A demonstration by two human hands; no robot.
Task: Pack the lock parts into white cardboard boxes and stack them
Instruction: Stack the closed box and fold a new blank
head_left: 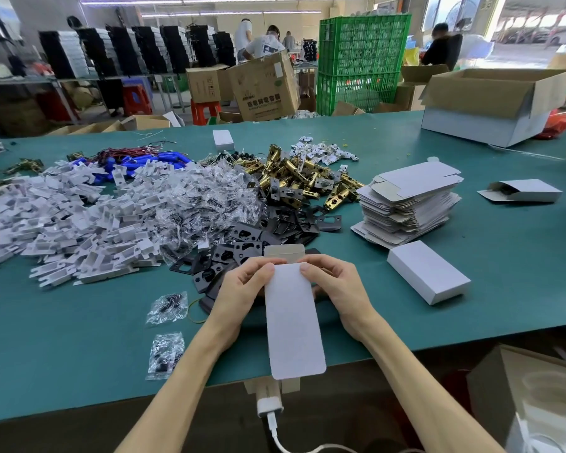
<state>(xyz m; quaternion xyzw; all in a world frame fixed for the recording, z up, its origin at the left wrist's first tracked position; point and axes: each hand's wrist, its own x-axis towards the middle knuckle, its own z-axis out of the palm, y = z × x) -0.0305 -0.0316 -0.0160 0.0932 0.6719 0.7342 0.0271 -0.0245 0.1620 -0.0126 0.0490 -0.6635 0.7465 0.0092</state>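
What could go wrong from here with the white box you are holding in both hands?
The left hand and right hand pinch the white box only at its far end, while its near end overhangs the table edge; it may sag or drop. Its open flap could catch on the black plates.

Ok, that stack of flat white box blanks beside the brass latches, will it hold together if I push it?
Probably not: the stack of blanks is already fanned and uneven, so upper sheets would likely slide off. The card looks smooth and thin, so single blanks should feel light and bendy.
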